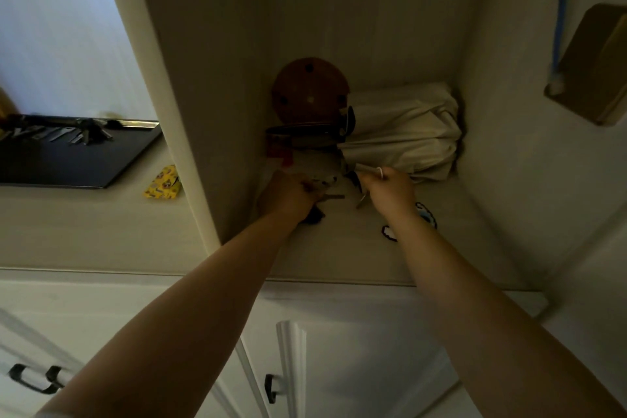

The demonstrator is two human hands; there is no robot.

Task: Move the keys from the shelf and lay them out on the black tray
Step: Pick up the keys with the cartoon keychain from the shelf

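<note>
While both bare arms reach into the dim shelf nook, the far left shows the flat black rectangular tray lying on the pale counter, w/ a row of metal keys already spread along its back edge — some blades fanned toward the front, exact count too blurry to tell. Just right of the tray, on the counter and apart from it, sits a small yellow patterned pouch, next to the cream side wall of the shelf. Inside the nook, the left hand is curled down on the shelf floor, fingers closed around a dark key bunch; one dull metal blade sticks out to the right of the knuckles. Behind it a round brown disc w/ dark dots leans at the back wall, and a dark curved item lies in front of it — can't tell what it is. The right hand is a closed fist, a thin light ring pinched at the top, a silvery key hanging below it. It sits right against a bundled cream fabric umbrella in the back right corner. A black-and-blue beaded loop lies on the shelf floor, partly under the right wrist. Far right: a brown cardboard box on the wall, beside a blue cord. Below — white cabinet doors w/ black handles.
</note>
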